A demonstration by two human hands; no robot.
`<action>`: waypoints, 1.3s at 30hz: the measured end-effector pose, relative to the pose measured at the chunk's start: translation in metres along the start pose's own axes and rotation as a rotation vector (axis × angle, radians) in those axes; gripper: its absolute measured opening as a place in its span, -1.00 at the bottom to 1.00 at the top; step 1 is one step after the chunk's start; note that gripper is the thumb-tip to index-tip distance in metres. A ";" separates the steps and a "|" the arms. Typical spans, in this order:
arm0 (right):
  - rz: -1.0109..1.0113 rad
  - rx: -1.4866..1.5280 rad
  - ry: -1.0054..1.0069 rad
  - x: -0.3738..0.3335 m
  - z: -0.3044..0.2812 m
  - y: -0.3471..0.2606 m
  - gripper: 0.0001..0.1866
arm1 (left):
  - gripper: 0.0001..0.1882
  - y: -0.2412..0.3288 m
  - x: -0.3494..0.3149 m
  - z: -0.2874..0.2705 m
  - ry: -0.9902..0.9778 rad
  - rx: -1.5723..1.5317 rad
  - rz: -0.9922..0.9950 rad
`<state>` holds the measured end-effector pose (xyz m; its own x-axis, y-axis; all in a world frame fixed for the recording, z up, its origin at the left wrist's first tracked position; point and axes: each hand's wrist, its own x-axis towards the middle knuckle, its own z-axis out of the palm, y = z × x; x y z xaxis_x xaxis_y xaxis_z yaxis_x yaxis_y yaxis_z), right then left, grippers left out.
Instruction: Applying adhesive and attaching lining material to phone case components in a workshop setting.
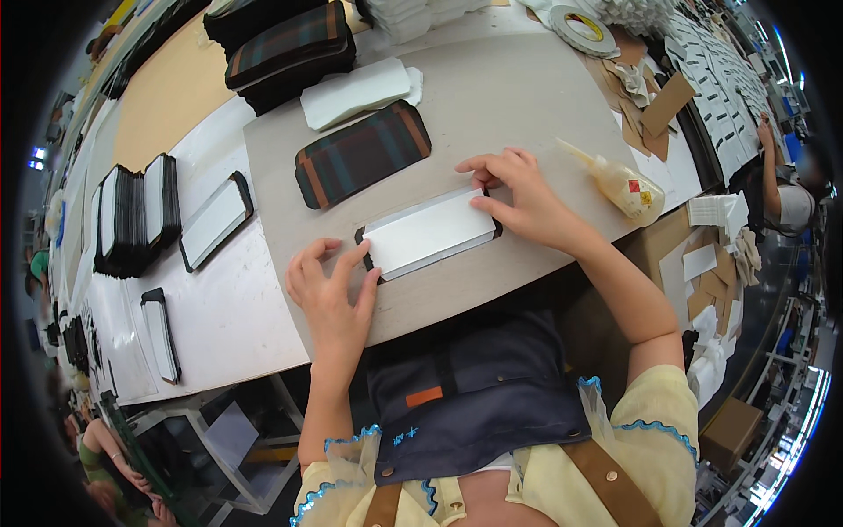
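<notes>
Now the left hand (334, 294), fingers spread, touches the left end of a white rectangular black-cornered panel (432, 232) on the grey-topped counter (509, 101); the right hand (527, 198), fingers parted, touches its right end. Long edges look folded, corners unfinished; stacked white-faced black-edged pieces (123, 220) at left seem done.

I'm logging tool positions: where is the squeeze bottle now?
In the head view, the squeeze bottle lies at the right edge of the grey mat, right of the right hand.
</notes>
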<state>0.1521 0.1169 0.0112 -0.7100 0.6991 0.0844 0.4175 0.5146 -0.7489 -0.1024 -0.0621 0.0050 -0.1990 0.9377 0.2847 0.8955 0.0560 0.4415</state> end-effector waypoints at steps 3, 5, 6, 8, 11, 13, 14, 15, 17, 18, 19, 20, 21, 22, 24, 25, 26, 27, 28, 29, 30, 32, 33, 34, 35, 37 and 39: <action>-0.017 -0.015 0.023 -0.001 0.002 0.001 -0.59 | -0.62 0.002 0.000 -0.001 0.005 -0.006 0.000; -0.045 -0.070 0.040 -0.003 0.003 0.003 -0.62 | -0.61 0.007 0.001 -0.003 -0.004 0.012 -0.002; -0.075 -0.124 0.054 -0.004 0.004 0.004 -0.65 | -0.61 0.009 0.001 -0.002 -0.006 0.013 -0.003; -0.091 -0.156 0.050 -0.004 0.005 -0.001 -0.65 | -0.59 0.013 0.002 -0.001 -0.004 0.031 0.064; -0.128 -0.254 0.073 -0.006 0.006 -0.011 -0.67 | -0.55 0.020 0.002 0.017 -0.069 -0.129 0.185; -0.148 -0.319 0.096 -0.009 0.009 -0.015 -0.68 | -0.50 0.033 0.001 0.022 -0.124 -0.134 0.217; -0.149 -0.405 0.146 -0.011 0.012 -0.018 -0.68 | -0.46 0.039 0.002 0.020 -0.164 -0.127 0.239; -0.151 -0.490 0.196 -0.013 0.015 -0.020 -0.68 | -0.42 0.042 0.002 0.019 -0.205 -0.120 0.260; -0.126 -0.499 0.199 -0.018 0.014 -0.026 -0.67 | -0.36 0.039 0.000 0.020 -0.224 -0.102 0.248; -0.095 -0.509 0.205 -0.021 0.013 -0.028 -0.66 | -0.34 0.038 0.001 0.021 -0.236 -0.101 0.260; -0.100 -0.509 0.201 -0.024 0.014 -0.025 -0.66 | -0.32 0.037 0.001 0.021 -0.248 -0.099 0.270; -0.125 -0.526 0.204 -0.028 0.015 -0.021 -0.64 | -0.32 0.037 0.001 0.020 -0.244 -0.097 0.264; -0.151 -0.543 0.207 -0.031 0.015 -0.019 -0.62 | -0.30 0.037 0.001 0.019 -0.253 -0.089 0.275; -0.158 -0.541 0.203 -0.032 0.015 -0.019 -0.62 | -0.28 0.037 0.001 0.018 -0.262 -0.081 0.285; -0.143 -0.577 0.197 -0.036 0.016 -0.020 -0.61 | -0.26 0.037 0.001 0.019 -0.268 -0.082 0.280; -0.146 -0.576 0.195 -0.036 0.018 -0.023 -0.61 | -0.24 0.038 0.001 0.019 -0.276 -0.084 0.279; -0.163 -0.645 0.200 -0.036 0.021 -0.029 -0.59 | -0.24 0.039 0.002 0.021 -0.275 -0.082 0.277; -0.180 -0.713 0.205 -0.035 0.025 -0.033 -0.57 | -0.20 0.042 0.002 0.023 -0.286 -0.079 0.266; -0.182 -0.711 0.205 -0.033 0.032 -0.033 -0.57 | -0.16 0.044 0.001 0.026 -0.298 -0.076 0.255; -0.234 -0.563 0.140 -0.032 0.040 -0.032 -0.53 | -0.16 0.047 0.002 0.028 -0.296 -0.078 0.258; -0.283 -0.414 0.075 -0.031 0.044 -0.032 -0.49 | -0.13 0.049 0.002 0.031 -0.276 -0.116 0.241; -0.310 -0.431 0.072 -0.029 0.048 -0.033 -0.45 | -0.11 0.049 0.001 0.033 -0.257 -0.152 0.221; -0.338 -0.444 0.068 -0.029 0.050 -0.034 -0.40 | -0.07 0.047 0.000 0.033 -0.266 -0.159 0.224; -0.339 -0.442 0.067 -0.032 0.049 -0.034 -0.40 | -0.04 0.045 -0.001 0.032 -0.275 -0.167 0.228; -0.298 -0.459 0.045 -0.035 0.045 -0.033 -0.38 | -0.04 0.042 -0.002 0.030 -0.274 -0.167 0.228; -0.258 -0.478 0.024 -0.043 0.038 -0.028 -0.35 | 0.02 0.035 -0.007 0.025 -0.336 -0.041 0.193; -0.212 -0.563 0.043 -0.049 0.031 -0.024 -0.31 | 0.06 0.031 -0.014 0.020 -0.327 0.056 0.183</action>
<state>0.1594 0.0547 0.0044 -0.7919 0.5661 0.2288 0.5138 0.8203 -0.2512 -0.0638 -0.0663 -0.0019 0.0958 0.9934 0.0635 0.9265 -0.1123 0.3592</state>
